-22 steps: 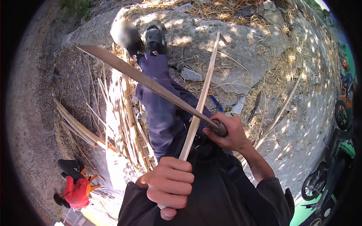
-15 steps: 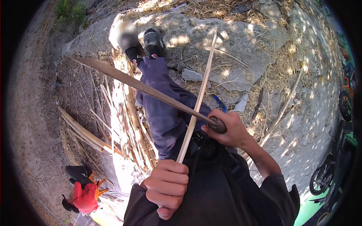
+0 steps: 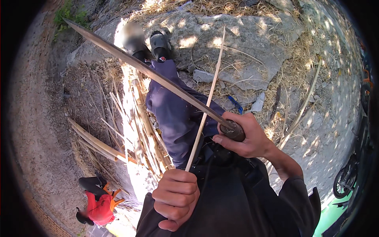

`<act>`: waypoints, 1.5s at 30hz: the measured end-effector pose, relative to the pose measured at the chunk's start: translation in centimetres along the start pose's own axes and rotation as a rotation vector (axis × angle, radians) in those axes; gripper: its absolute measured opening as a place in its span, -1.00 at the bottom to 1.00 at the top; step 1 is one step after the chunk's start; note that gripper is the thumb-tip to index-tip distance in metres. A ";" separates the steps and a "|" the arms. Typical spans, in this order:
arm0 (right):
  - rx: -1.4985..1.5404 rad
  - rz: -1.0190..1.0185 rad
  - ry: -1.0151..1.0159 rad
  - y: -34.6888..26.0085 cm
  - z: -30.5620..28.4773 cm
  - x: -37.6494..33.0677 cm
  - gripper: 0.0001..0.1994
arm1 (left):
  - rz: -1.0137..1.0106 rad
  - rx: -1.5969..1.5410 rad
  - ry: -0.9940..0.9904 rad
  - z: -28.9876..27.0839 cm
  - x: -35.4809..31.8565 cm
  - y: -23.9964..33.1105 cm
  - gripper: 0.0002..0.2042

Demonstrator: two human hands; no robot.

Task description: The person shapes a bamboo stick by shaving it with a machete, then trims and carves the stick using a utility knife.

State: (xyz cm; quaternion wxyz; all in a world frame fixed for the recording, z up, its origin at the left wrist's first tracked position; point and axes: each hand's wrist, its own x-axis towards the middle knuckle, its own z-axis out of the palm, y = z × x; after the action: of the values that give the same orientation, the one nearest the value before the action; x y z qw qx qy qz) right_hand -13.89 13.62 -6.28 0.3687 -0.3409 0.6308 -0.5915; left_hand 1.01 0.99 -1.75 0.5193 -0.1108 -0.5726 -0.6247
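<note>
My left hand (image 3: 176, 197) is closed in a fist around the lower end of a long, pale bamboo strip (image 3: 197, 141), which points up and away from me. In my right hand (image 3: 252, 136) is the dark handle of a machete (image 3: 150, 72). Its long blade slants to the far left, and it crosses the strip a short way from the handle. Whether blade and strip touch there, I cannot tell. My fingers hide the strip's near end.
Split bamboo strips (image 3: 138, 114) lie piled left of my outstretched legs (image 3: 169, 114). Thicker bamboo pieces (image 3: 94, 140) are beyond them. A person in red (image 3: 100, 209) is at the lower left. Ahead lies a rock slab (image 3: 244, 51) with shavings; motorcycles (image 3: 345, 179) stand at right.
The machete's tip has swung upward at the far left, and my right hand has shifted slightly right. The strip now shows a narrower side. Both hands keep their hold.
</note>
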 end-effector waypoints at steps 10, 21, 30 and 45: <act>-0.055 0.117 -0.121 -1.1 -1.1 -0.3 -0.75 | 0.002 -0.010 0.041 0.2 0.4 -0.3 -0.35; -0.102 0.125 -0.089 -1.4 -0.6 -0.4 -0.75 | 0.034 -0.007 0.075 -0.3 0.8 -0.4 -0.36; -0.150 0.095 -0.047 -1.9 -0.5 -0.6 -0.73 | 0.051 -0.011 0.068 -0.6 0.7 -0.7 -0.38; -0.196 0.139 -0.138 -1.0 -0.5 -0.7 -0.73 | 0.012 -0.013 0.023 -0.6 0.3 0.0 -0.38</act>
State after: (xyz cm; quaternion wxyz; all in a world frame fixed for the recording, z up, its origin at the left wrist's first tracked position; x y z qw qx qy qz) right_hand -14.01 14.37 -5.24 0.4161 -0.3706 0.6808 -0.4754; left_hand 1.17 0.32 -1.73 0.5289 -0.1103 -0.5619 -0.6264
